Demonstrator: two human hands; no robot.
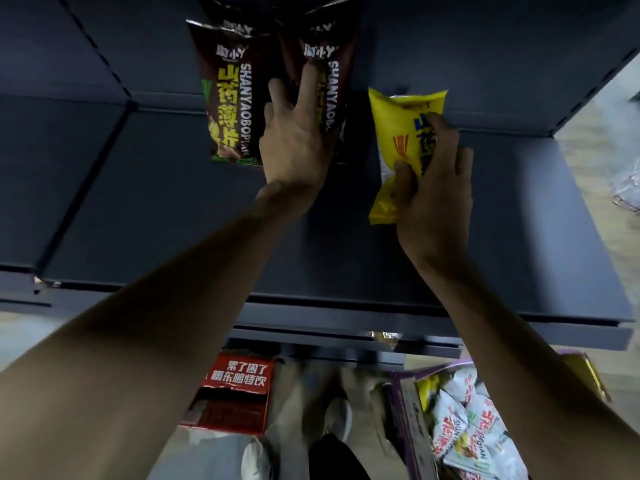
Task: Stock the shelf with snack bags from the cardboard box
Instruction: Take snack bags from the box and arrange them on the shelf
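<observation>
- My left hand (pixel 294 140) is stretched out flat. Two fingers are straight and slightly spread, and their tips press on the right dark bag (pixel 334 60). I cannot see the thumb.
- My right hand (pixel 436 188) grips the yellow snack bag (pixel 398 133). The thumb curls over the front and the other fingers wrap the right edge, so the glossy film creases under the squeeze.
- The yellow snack bag is a soft pillow pack with a crimped top seam. It is held upright over the shelf (pixel 138 202), just right of the dark bags and apart from them.
- The right dark bag and the left dark bag (pixel 228 98) stand side by side at the back of the shelf. Both are tall, shiny brown foil with serrated top edges and yellow and white lettering.
- The shelf is a flat, matte, dark grey board with a stepped front lip.
- Below it, on the floor at my right, sits the cardboard box (pixel 405 410) with purple flaps open. It holds a heap of crinkled white snack bags (pixel 464 431).
- At my left on the floor is a red carton (pixel 235 386) with white characters and a torn top.
</observation>
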